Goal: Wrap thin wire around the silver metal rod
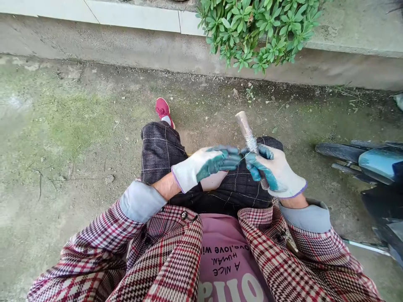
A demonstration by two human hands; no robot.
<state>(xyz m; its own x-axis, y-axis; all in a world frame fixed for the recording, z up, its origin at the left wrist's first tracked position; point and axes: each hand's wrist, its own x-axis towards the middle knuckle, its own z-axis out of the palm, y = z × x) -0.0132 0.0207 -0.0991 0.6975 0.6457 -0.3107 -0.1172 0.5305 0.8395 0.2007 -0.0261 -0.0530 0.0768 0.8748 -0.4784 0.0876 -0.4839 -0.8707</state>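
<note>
My right hand (270,170), in a white glove with a teal coated palm, is closed around a wooden stick (243,121). The stick tilts up and away from me, and its lower end shows below the fingers. Silvery wire (251,142) is wound in coils around its middle, just above my grip. A thin strand slants from the coils toward my left fingertips. My left hand (210,165), gloved alike, reaches in from the left with its fingers stretched out and slightly smeared by motion. Whether they touch the strand is unclear.
Mossy bare ground (78,121) lies around my legs. Ahead runs a low concrete kerb (126,50) with a leafy green bush (258,29) hanging over it. A wheeled vehicle (378,161), partly cut off, stands at the right. My red shoe (162,108) shows beyond my knee.
</note>
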